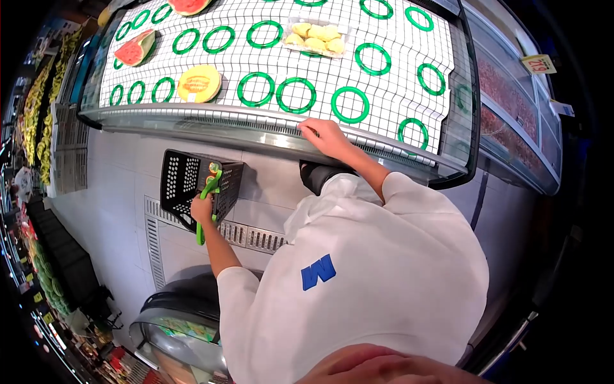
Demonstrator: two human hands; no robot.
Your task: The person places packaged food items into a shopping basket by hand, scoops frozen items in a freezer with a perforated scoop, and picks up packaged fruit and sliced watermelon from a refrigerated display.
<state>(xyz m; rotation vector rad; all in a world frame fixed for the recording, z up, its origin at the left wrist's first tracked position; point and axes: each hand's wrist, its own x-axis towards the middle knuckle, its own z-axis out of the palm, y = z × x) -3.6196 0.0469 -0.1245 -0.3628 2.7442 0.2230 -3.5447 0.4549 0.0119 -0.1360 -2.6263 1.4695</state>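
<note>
My left hand (pixel 201 208) is closed around the green handle (pixel 210 185) of a black shopping basket (pixel 220 195). The basket hangs low over or stands on the floor; I cannot tell which. Something small and colourful shows by the handle, too small to name. My right hand (pixel 325 137) lies on the front rail (pixel 256 125) of a display case, its fingers stretched to the left and nothing visible in them. Beyond the rail, a cut orange-fleshed melon (pixel 199 84), a watermelon wedge (pixel 135 48) and a clear tray of yellow fruit pieces (pixel 315 38) lie on a white gridded surface.
Several green rings (pixel 350 104) are spread over the case's surface. Another piece of watermelon (pixel 188 5) lies at its far edge. A freezer (pixel 511 96) with price tags adjoins on the right. Behind me stands a rounded glass case (pixel 179 333). A drain grate (pixel 259 240) crosses the floor.
</note>
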